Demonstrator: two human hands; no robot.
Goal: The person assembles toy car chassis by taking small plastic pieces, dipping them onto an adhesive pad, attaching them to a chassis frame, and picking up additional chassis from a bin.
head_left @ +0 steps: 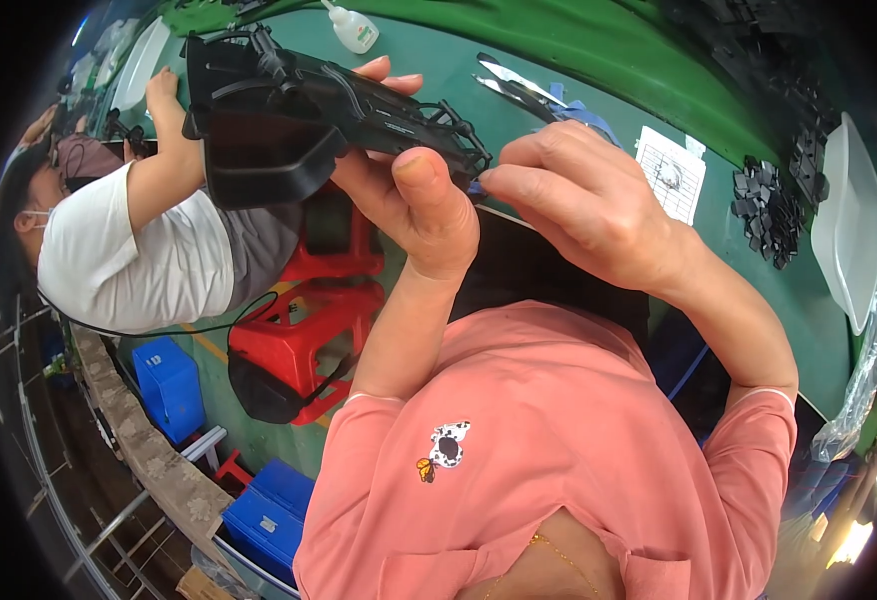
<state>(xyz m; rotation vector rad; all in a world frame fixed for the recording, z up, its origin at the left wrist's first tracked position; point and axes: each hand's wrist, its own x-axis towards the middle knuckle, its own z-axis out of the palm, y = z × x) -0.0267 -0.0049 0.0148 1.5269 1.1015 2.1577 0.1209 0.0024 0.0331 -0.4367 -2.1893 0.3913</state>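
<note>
The left hand (414, 215) gripped a long black plastic frame (329, 112), maybe mostly built. The right hand (589, 200) pinched shut beside it, hold unclear. Small black plastic blocks (767, 210) seemed left over.

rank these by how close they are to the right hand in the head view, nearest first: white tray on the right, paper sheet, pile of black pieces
1. Paper sheet: just right of the right hand.
2. Pile of black pieces: farther right, past the sheet.
3. White tray: farthest right, beyond the pile.
</note>
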